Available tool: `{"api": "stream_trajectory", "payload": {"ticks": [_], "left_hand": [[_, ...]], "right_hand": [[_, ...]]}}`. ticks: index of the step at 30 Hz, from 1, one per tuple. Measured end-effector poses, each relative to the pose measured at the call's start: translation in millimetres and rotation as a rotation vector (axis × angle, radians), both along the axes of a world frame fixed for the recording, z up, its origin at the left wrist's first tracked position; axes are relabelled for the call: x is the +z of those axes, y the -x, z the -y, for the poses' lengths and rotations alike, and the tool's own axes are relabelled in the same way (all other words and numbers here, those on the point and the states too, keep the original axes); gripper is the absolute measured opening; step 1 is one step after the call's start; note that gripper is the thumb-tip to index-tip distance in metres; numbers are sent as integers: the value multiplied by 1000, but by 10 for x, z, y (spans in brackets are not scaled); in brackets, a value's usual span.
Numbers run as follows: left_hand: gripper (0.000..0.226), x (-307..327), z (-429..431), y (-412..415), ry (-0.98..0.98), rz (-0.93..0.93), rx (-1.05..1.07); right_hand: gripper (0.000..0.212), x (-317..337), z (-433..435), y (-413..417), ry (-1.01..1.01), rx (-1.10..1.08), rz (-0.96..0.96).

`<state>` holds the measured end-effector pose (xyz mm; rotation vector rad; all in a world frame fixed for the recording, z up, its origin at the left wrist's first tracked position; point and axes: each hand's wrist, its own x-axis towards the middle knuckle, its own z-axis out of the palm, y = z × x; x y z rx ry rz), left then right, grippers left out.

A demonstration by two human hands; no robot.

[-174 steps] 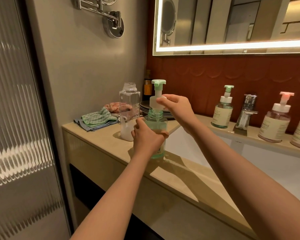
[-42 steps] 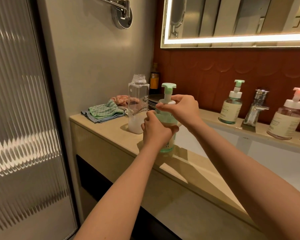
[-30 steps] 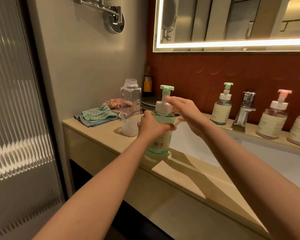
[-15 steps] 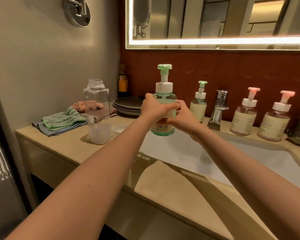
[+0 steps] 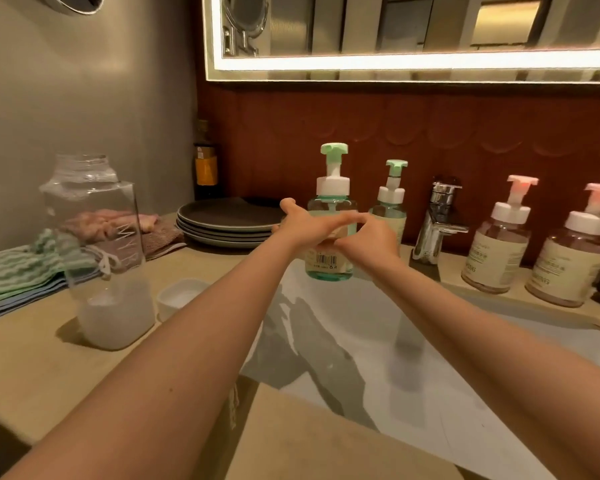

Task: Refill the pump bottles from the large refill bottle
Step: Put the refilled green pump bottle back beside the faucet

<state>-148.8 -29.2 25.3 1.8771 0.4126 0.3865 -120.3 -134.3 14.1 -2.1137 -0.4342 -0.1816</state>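
On the beige stone surface (image 5: 21, 368), left of the white sink basin (image 5: 361, 341), stands the large clear square refill bottle (image 5: 97, 244), uncapped for pouring. Over the sink's far edge we see the green-topped clear pump bottle (image 5: 329, 268), left hand (image 5: 305, 223) and right hand (image 5: 368, 237) curled round its body, likely steadying it for set-down.

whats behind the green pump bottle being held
A second green-topped pump bottle stands behind the held green pump bottle, left of the chrome tap. The right hand covers its lower body, hiding its fill level.
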Motion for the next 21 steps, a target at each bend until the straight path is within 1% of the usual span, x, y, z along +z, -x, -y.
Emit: {"api": "stream_trajectory", "payload": {"ticks": [4, 6, 8, 9, 11, 12, 16, 21], "left_hand": [[87, 40, -87, -313, 96, 35, 16], [85, 68, -96, -406, 101, 30, -6], [92, 64, -108, -487, 77, -3, -41], [89, 51, -118, -544, 73, -7, -57], [64, 25, -126, -648, 53, 3, -84], [58, 0, -134, -713, 43, -5, -83], [67, -92, -137, -846, 29, 3, -58], [60, -159, -196, -918, 79, 28, -82]], "right_hand": [[72, -30, -120, -355, -58, -70, -34], [76, -39, -193, -480, -47, -100, -25], [74, -57, -270, -591, -43, -139, -23], [74, -81, -309, -649, -54, -152, -32], [77, -139, -378, -747, -68, -168, -58], [78, -165, -404, -783, -61, -168, -68], [73, -237, -470, -913, -40, -158, -56], [69, -322, -527, -1006, 27, -171, 23]]}}
